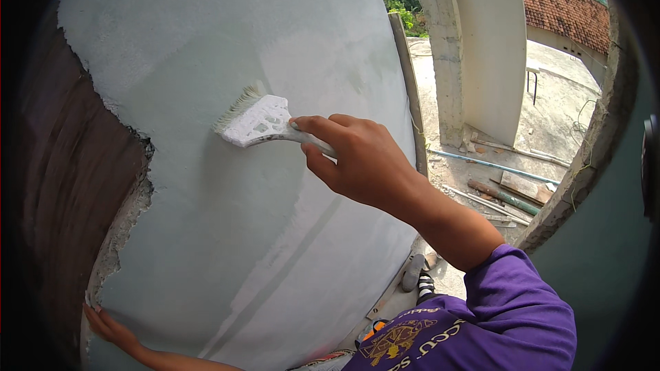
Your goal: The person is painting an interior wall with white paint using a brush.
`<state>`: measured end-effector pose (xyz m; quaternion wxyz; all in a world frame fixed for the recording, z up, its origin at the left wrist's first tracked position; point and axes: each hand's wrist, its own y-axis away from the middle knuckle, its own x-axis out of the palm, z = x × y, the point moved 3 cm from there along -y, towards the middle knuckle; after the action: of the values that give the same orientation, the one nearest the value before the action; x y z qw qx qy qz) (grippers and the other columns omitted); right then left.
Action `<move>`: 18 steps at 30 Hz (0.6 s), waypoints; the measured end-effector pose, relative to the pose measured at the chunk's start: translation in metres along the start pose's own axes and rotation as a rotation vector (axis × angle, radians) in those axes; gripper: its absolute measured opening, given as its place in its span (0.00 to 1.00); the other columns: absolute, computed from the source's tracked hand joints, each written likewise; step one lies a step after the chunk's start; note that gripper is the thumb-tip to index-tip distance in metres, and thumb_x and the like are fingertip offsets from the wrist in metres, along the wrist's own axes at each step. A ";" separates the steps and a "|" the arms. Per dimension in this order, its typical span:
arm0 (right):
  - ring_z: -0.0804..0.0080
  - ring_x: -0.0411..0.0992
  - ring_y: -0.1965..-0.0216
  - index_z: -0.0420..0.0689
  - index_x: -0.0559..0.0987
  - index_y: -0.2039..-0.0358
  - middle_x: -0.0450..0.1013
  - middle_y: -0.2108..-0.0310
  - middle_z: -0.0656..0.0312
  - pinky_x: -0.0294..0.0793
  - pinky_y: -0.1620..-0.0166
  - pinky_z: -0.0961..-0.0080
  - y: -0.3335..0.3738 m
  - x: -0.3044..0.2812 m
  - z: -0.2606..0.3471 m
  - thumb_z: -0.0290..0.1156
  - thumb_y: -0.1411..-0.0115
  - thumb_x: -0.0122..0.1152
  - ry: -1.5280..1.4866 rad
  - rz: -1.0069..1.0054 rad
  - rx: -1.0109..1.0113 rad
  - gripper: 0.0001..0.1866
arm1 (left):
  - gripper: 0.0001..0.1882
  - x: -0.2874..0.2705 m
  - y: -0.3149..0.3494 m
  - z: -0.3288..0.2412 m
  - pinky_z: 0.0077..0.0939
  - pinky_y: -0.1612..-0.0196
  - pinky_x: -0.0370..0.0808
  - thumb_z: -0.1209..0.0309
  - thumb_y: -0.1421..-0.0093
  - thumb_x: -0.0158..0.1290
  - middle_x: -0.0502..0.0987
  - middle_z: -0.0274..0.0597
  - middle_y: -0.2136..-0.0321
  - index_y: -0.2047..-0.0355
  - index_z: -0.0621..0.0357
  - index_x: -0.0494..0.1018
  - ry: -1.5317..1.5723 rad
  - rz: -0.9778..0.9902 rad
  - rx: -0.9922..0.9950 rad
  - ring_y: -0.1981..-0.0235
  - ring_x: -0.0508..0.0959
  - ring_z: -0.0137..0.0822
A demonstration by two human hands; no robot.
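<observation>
A wide, paint-caked brush (258, 122) with pale bristles is in my right hand (357, 154), whose fingers close around its handle. The bristles point up and to the left, against or very near the pale grey-green wall (206, 48); contact is hard to tell. Lighter and darker damp-looking patches cover the wall. At the lower left, my left hand (110, 326) holds no tool. Its fingers stretch out along the wall's rough broken edge (130, 199).
Beyond the broken edge lies a dark brown surface (69, 151). To the right, a concrete post (440, 48) stands by an opening. Outside, pipes (505, 196) and boards lie on the ground near a tiled roof (564, 10). My shoe (412, 273) is near the wall's foot.
</observation>
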<state>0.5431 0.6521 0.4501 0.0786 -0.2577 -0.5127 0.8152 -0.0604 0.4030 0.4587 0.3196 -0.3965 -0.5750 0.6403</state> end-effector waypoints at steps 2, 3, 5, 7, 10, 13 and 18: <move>0.54 0.73 0.77 0.43 0.77 0.56 0.73 0.75 0.53 0.73 0.71 0.61 0.000 -0.004 0.001 0.31 0.43 0.58 -0.026 -0.030 -0.020 0.14 | 0.25 0.000 0.000 -0.001 0.42 0.39 0.57 0.61 0.30 0.38 0.65 0.57 0.40 0.40 0.65 0.63 -0.006 0.029 -0.019 0.40 0.64 0.53; 0.54 0.73 0.76 0.43 0.77 0.56 0.73 0.75 0.53 0.73 0.71 0.61 0.000 -0.006 0.001 0.31 0.43 0.58 -0.030 -0.042 -0.008 0.14 | 0.25 -0.001 0.001 -0.002 0.42 0.39 0.57 0.61 0.30 0.38 0.65 0.57 0.40 0.40 0.65 0.63 -0.019 0.028 -0.011 0.40 0.64 0.53; 0.54 0.73 0.76 0.43 0.77 0.56 0.73 0.75 0.53 0.73 0.70 0.61 -0.008 -0.004 -0.001 0.31 0.43 0.58 -0.022 -0.064 0.001 0.14 | 0.25 -0.001 0.000 -0.003 0.42 0.39 0.57 0.61 0.30 0.38 0.64 0.57 0.40 0.39 0.65 0.63 -0.022 0.033 -0.043 0.40 0.64 0.54; 0.54 0.73 0.75 0.43 0.77 0.55 0.73 0.75 0.53 0.73 0.70 0.60 -0.015 0.002 -0.003 0.30 0.43 0.58 -0.013 -0.088 0.003 0.14 | 0.25 -0.001 -0.002 -0.004 0.41 0.38 0.57 0.61 0.30 0.38 0.64 0.57 0.40 0.40 0.65 0.63 -0.035 0.033 -0.038 0.40 0.63 0.53; 0.54 0.74 0.74 0.42 0.77 0.55 0.74 0.74 0.52 0.73 0.68 0.61 -0.017 0.007 -0.003 0.30 0.43 0.58 -0.036 -0.107 -0.036 0.15 | 0.26 -0.001 -0.003 -0.004 0.39 0.38 0.56 0.60 0.30 0.38 0.64 0.57 0.40 0.40 0.66 0.63 -0.024 0.038 -0.043 0.39 0.63 0.53; 0.54 0.74 0.73 0.42 0.76 0.55 0.74 0.73 0.51 0.74 0.67 0.61 -0.008 0.002 -0.003 0.30 0.43 0.58 -0.070 -0.041 -0.013 0.15 | 0.25 -0.002 -0.001 -0.004 0.41 0.38 0.57 0.61 0.30 0.38 0.64 0.57 0.40 0.40 0.66 0.63 -0.006 0.034 -0.046 0.40 0.64 0.54; 0.54 0.75 0.72 0.42 0.77 0.55 0.76 0.71 0.50 0.74 0.67 0.61 -0.008 -0.011 -0.002 0.31 0.42 0.57 -0.067 -0.084 -0.061 0.15 | 0.24 -0.001 -0.002 -0.004 0.42 0.39 0.58 0.63 0.30 0.39 0.65 0.58 0.41 0.40 0.67 0.63 -0.007 0.028 -0.028 0.41 0.64 0.54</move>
<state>0.5523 0.6531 0.4601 0.0877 -0.2111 -0.5498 0.8034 -0.0564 0.4046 0.4611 0.3031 -0.4070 -0.5793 0.6380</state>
